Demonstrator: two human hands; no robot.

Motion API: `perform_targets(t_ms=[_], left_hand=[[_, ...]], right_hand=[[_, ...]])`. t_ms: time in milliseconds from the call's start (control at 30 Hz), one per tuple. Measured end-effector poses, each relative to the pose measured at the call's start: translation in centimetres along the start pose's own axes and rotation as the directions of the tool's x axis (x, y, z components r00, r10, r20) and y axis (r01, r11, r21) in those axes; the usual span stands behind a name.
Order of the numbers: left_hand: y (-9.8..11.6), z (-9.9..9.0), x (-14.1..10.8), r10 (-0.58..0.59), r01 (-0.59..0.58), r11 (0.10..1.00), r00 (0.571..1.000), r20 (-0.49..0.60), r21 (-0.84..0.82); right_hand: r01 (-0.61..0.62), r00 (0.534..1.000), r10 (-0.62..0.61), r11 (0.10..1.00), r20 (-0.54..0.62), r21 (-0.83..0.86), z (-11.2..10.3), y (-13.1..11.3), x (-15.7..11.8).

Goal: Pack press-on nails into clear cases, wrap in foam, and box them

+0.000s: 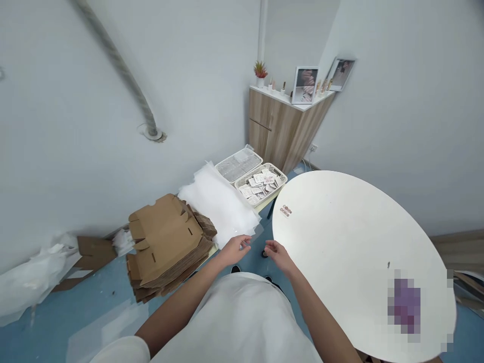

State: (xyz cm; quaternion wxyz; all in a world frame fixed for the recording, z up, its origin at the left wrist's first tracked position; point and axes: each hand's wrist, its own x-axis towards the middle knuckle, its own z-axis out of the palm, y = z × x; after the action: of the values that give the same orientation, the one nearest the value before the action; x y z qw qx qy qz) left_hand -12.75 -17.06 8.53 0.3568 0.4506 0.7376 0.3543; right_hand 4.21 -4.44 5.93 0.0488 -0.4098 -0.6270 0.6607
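**Both your hands hang in mid-air, near the white sheets**

Your left hand (234, 247) is loosely cupped, with thumb and fingers apart and nothing visible in it. Your right hand (279, 253) faces it, fingers relaxed and half bent; it appears empty too, though its underside is hidden. The two are apart from each other.

Taking 12 as straight ahead from your hands, the pile of thin, white, translucent sheets (219, 204) lies at 11 o'clock, its near corner just beside your left fingers. Whether they touch it, you cannot tell from here. The sheets look very light, soft and probably slippery, likely to cling or slide over one another; whether they are foam or plastic film is unclear. The loose near edge seems the best hold: pinch one layer at the corner and support it with your other hand.

At 9 o'clock sits a tall stack of flat, brown, die-cut cardboard blanks (166, 234), which should feel stiff, with flaps that could snag. At 12 are two white, perforated plastic baskets (260, 161), the nearer filled with small printed cards (264, 178). The white, round-edged table (351, 237) spreads at 3 o'clock, nearest your right hand, with a small cluster of brownish ovals (286, 210) at its far left edge.
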Motion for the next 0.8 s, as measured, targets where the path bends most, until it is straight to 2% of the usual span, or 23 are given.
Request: perform_targets(t_ms=[200,400,600,800], left_hand=[[-2.4,-4.2,-0.7,-0.025,0.025,1.000,0.999,-0.040,0.008],[-2.2,-7.9,0.5,0.030,-0.030,0.999,1.000,-0.007,0.024],[-1.9,-12.3,5.1,0.041,-0.040,0.997,0.999,-0.006,0.064],[-3.0,-16.3,11.4,0.038,-0.032,0.990,0.998,-0.044,0.136]], right_hand=[[0.040,0.999,-0.041,0.998,-0.024,-0.047,3.3,-3.5,2.5],[0.089,0.996,-0.088,0.990,0.018,-0.107,5.6,-7.3,5.6],[0.136,0.991,-0.135,0.981,0.018,-0.138,5.1,-11.3,11.5],[0.220,0.972,-0.231,0.954,-0.029,-0.205,4.4,-14.8,20.5]])
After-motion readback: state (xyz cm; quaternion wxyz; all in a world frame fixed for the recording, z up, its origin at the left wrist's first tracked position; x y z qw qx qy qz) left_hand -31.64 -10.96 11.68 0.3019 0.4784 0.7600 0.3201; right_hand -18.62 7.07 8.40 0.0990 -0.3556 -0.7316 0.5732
